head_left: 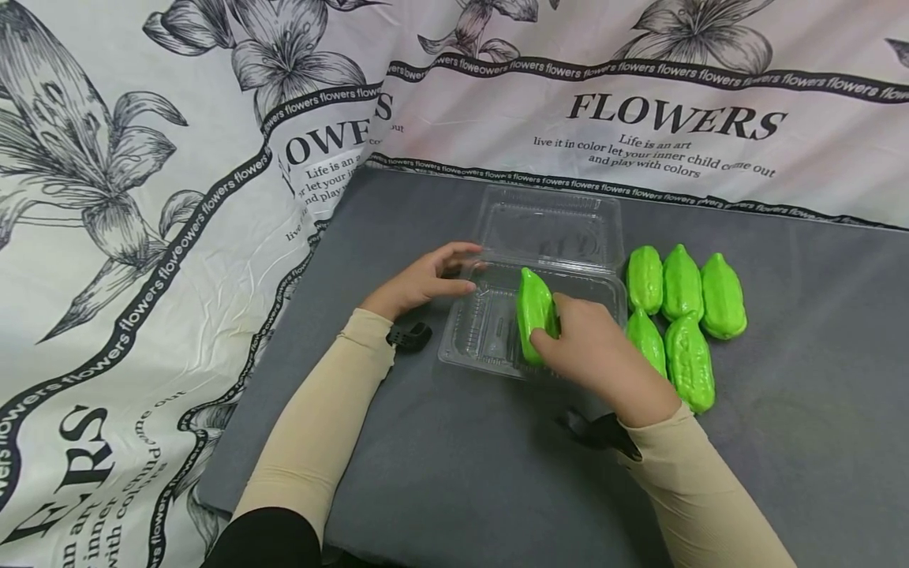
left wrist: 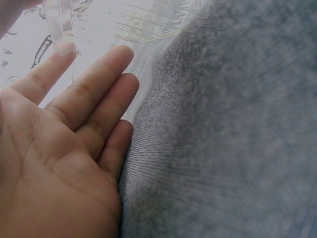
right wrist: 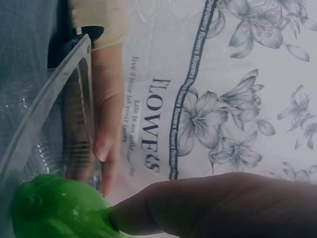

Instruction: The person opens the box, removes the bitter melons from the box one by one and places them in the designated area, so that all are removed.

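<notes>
My right hand (head_left: pixel 589 339) pinches a glossy green, ribbed, star-fruit-like piece (head_left: pixel 534 315) between thumb and fingers. It holds the piece upright over the bottom half of a clear plastic clamshell box (head_left: pixel 465 347); the right wrist view shows the green piece (right wrist: pixel 59 208) beside the box's wall. At the box's left side, near the hinge, is my left hand (head_left: pixel 433 276). Its fingers (left wrist: pixel 94 84) are nearly straight in the left wrist view, with the clear rim (left wrist: pixel 62 29) by the index fingertip. The box's lid (head_left: pixel 550 225) lies folded back, away from me.
Several similar green pieces (head_left: pixel 685 292) lie in two rows right of the box, partly behind my right forearm. Grey cloth (head_left: pixel 440 473) covers the table. A white flower-printed sheet (head_left: pixel 497 118) hangs behind it and along its left side.
</notes>
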`<state>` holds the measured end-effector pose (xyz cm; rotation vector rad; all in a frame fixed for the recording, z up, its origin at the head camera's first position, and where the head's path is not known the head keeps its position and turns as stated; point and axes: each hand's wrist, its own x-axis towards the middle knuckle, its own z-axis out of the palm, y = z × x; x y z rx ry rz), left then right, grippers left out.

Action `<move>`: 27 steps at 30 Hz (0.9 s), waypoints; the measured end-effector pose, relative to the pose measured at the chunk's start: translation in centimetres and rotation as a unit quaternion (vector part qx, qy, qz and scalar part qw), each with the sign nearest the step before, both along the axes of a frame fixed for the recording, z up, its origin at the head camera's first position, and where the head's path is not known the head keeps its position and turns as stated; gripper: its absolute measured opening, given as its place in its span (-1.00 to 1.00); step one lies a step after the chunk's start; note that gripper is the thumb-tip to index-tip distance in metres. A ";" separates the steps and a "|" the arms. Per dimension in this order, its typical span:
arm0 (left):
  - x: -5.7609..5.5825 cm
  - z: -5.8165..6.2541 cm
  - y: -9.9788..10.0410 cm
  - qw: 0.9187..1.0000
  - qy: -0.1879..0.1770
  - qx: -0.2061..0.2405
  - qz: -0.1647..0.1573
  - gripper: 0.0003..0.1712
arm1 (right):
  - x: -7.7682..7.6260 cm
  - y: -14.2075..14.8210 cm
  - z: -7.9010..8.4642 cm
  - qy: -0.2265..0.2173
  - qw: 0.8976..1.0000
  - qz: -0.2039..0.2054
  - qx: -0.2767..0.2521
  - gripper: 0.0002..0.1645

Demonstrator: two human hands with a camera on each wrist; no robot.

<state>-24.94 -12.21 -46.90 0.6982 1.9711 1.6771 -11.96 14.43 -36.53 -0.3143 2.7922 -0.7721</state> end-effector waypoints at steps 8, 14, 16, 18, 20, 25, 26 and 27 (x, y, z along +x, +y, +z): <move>0.0 -0.1 0.0 1.000 -0.008 0.005 -0.007 -0.24 | 1.2 1.4 0.7 0.010 1.000 -0.005 -0.004 -0.83; 0.0 -0.1 0.0 1.000 -0.006 0.001 -0.007 -0.24 | 2.2 2.7 0.9 0.024 1.000 -0.014 -0.002 -0.84; 0.0 -0.1 0.0 1.000 -0.006 0.000 -0.006 -0.24 | 2.5 3.2 1.0 0.027 0.999 -0.017 -0.003 -0.84; 0.0 0.0 0.0 1.000 -0.007 -0.001 -0.004 -0.24 | 2.7 3.7 1.1 0.033 0.999 -0.017 -0.002 -0.83; 0.0 0.0 0.0 1.000 -0.008 -0.002 -0.002 -0.24 | 2.8 4.3 1.2 0.043 0.999 -0.016 0.003 -0.82; 0.1 0.1 -0.1 1.000 -0.007 -0.005 -0.001 -0.24 | 3.0 5.6 1.4 0.048 0.999 -0.022 0.011 -0.83; 0.1 0.1 -0.1 1.000 -0.007 -0.005 -0.001 -0.24 | 3.0 5.8 1.4 0.043 0.999 -0.025 0.011 -0.83; 0.1 0.1 -0.1 1.000 -0.008 -0.006 -0.001 -0.23 | 3.1 6.0 1.5 0.040 0.999 -0.028 0.011 -0.83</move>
